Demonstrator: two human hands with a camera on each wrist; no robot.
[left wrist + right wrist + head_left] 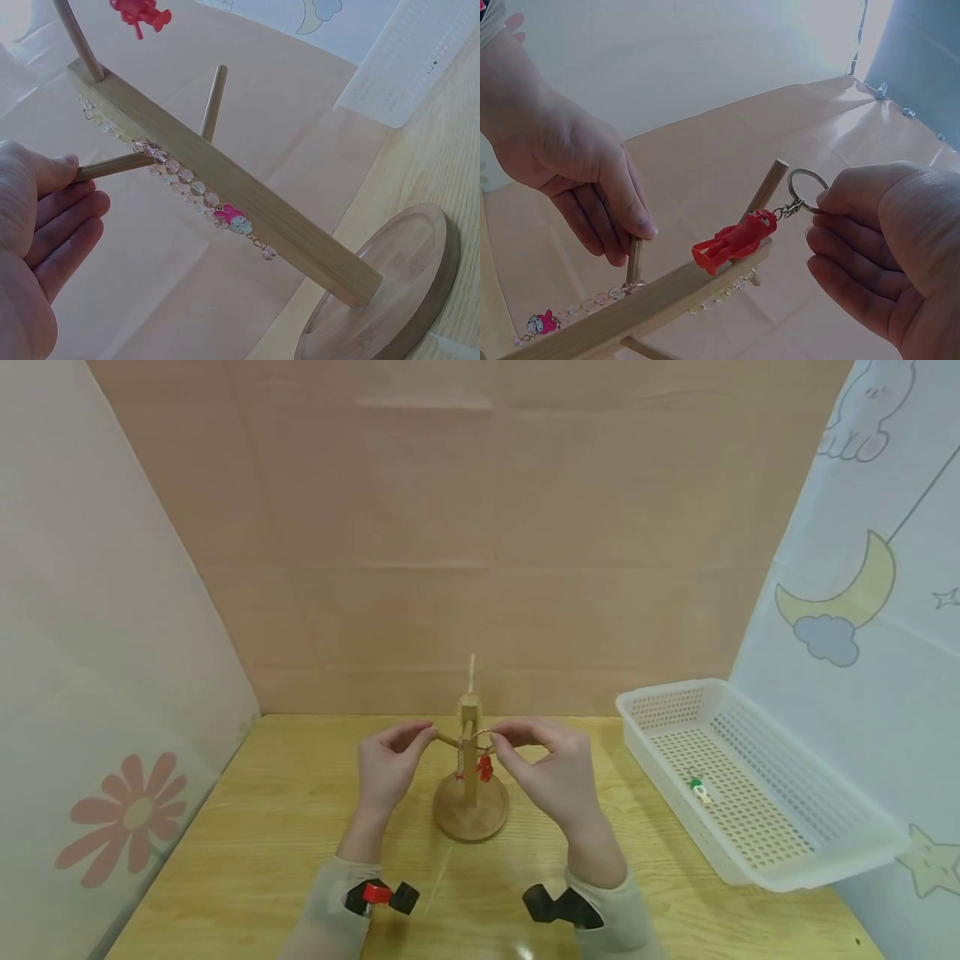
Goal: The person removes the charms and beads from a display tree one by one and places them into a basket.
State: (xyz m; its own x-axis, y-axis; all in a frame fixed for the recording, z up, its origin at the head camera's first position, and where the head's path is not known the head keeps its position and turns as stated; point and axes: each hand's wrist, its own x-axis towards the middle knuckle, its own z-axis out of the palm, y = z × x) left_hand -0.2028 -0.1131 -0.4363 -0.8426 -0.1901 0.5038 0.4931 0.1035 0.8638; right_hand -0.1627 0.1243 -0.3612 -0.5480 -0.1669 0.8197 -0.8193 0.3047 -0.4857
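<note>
A wooden peg stand (470, 760) with a round base stands mid-table, several pegs sticking out from its post. My left hand (386, 768) pinches the tip of one peg (120, 165) between thumb and finger. From that peg hangs a pink and clear beaded strand (180, 176) with a pink-hooded character charm (232, 217). Thumb and index finger of my right hand (885, 247) pinch the metal ring of a red figure keychain (739, 241). The ring is near the tip of another peg (769, 184); whether it encircles that peg I cannot tell.
To the right lies a white perforated basket (678, 810) holding a small green and white trinket (701, 791). Another beaded strand (727, 294) hangs from the far end of the post. Pinkish cloth (480, 527) backs the table.
</note>
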